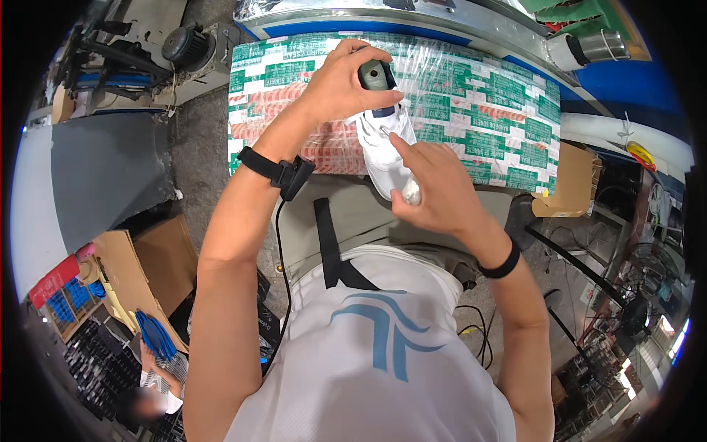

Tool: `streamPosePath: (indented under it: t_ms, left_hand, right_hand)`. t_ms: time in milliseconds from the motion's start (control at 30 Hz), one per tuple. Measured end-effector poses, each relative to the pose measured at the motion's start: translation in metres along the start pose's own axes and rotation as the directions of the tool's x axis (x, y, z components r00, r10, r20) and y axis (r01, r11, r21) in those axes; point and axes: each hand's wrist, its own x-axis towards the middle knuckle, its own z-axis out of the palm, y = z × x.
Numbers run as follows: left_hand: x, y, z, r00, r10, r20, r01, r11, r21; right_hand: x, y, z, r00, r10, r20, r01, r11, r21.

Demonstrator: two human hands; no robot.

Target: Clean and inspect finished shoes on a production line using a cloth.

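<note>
A white lace-up sneaker [383, 158] rests toe toward me on the near edge of a table covered with green-and-white printed wrap [486, 110]. Out of its dark-lined opening rises a dark green shoe last [375, 75] with a round hole in the top. My left hand [342, 81] closes its thumb and fingers around that last. Over the shoe's right side, my right hand [442, 188] is curled, its index fingertip at the laces. Between its thumb and palm shows a whitish wad [411, 193], too unclear to name. Something thin and shiny lies by the index fingertip.
A metal-edged machine frame [442, 18] runs behind the table. An electric motor [188, 46] stands at the far left, cardboard [140, 269] below it. Another carton [571, 180] is right of the table. A person [158, 379] is at the lower left.
</note>
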Motion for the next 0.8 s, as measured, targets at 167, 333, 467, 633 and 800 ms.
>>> streamPosePath:
  t_ms: [167,333,467,633,800]
  left_hand:
    - [0.000,0.004,0.002,1.000,-0.010,-0.001,0.010,0.999,-0.052]
    - [-0.003,0.004,0.003,0.999,-0.031,0.014,0.032,0.997,-0.069]
    - [-0.004,-0.005,-0.004,0.995,-0.001,0.100,0.022,0.978,-0.206]
    - [0.003,-0.002,-0.007,0.992,-0.017,0.128,0.042,0.980,-0.195]
    - [0.003,0.000,-0.010,0.990,-0.022,0.141,0.044,0.988,-0.151]
  right_hand:
    - [0.003,0.012,0.007,0.997,-0.064,0.033,0.065,0.997,-0.033]
    - [0.010,0.001,0.015,0.999,-0.029,0.044,0.029,1.000,0.001]
    - [-0.001,0.008,-0.009,0.934,0.254,0.253,-0.357,0.711,0.605]
    - [-0.002,0.006,-0.014,0.972,0.210,0.110,-0.237,0.848,0.475]
    - [-0.004,0.008,-0.007,0.999,0.017,-0.046,-0.021,0.995,-0.094]
